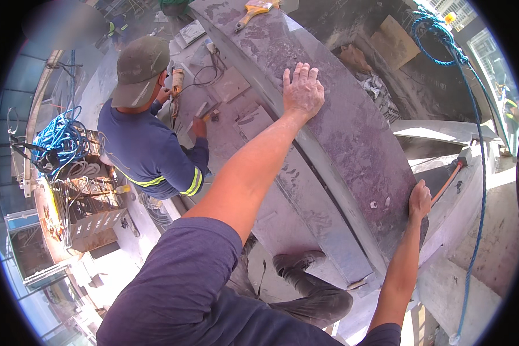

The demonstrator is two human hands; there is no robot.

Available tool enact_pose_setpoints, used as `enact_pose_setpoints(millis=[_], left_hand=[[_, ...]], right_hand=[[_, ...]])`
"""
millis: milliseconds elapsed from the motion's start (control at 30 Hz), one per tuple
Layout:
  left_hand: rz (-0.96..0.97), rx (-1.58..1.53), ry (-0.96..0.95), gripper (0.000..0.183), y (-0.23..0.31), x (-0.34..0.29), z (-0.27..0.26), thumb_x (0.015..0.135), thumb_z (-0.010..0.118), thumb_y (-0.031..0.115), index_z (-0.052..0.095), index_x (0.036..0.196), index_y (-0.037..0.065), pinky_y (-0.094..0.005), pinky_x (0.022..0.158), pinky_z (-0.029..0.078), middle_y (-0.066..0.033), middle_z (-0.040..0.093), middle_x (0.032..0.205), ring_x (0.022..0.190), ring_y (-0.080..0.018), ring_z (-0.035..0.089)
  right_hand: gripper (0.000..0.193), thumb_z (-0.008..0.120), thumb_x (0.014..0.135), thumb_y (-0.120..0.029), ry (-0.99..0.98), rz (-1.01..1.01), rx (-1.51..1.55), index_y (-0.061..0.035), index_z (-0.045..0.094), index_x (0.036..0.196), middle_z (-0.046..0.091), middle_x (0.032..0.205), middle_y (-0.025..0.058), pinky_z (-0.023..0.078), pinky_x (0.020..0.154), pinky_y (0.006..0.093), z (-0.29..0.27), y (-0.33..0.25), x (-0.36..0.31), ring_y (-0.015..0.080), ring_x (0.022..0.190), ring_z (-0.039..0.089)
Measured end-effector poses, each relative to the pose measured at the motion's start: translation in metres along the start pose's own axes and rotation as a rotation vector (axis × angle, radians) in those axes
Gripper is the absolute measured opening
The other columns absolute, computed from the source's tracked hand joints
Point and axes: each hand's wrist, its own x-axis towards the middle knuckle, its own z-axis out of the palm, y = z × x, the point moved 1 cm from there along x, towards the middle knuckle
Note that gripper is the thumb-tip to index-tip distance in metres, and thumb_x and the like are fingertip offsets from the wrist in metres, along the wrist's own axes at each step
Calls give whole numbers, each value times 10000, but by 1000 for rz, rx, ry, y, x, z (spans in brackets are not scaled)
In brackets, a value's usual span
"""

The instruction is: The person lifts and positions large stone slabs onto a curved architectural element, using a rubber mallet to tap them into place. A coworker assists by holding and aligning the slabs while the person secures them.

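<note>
A long, dusty grey-purple slab (352, 138) runs from the top of the view down to the lower right. My left hand (303, 92) rests on its upper face with the fingers stretched out. Dust coats its skin. At the slab's right edge, my right hand (420, 200) curls round the rim, its fingertips partly hidden. A paintbrush (252, 14) with a yellow-and-white head lies on the slab's far end. Along the slab's left side runs a raised grey edge (323, 167).
A co-worker in a cap and navy shirt (144, 144) crouches at left beside an orange power tool (177, 81). Blue rope (60, 141) is coiled near a rusty box (95, 230). Another blue rope (482, 173) hangs at right, near an orange-handled tool (448, 180).
</note>
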Motion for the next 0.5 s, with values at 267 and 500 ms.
enact_pose_setpoints(millis=[267,500], left_hand=[[32,22,28,427,-15,6,-4,1019,542,259,667,1409,137,-538,1300,257,-96,630,1524,1527,-260,474],[179,100,15,433,3,10,13,1006,525,309,677,1382,156,-530,1202,369,-80,689,1414,1383,-256,594]], right_hand=[[742,286,1059,-497,39,-53,7,55,765,1185,713,1287,322,472,1107,565,0,-7,-6,507,1252,657],[683,301,1057,-463,29,-59,65,-9,788,1208,753,1247,265,532,1042,503,14,21,10,436,1224,705]])
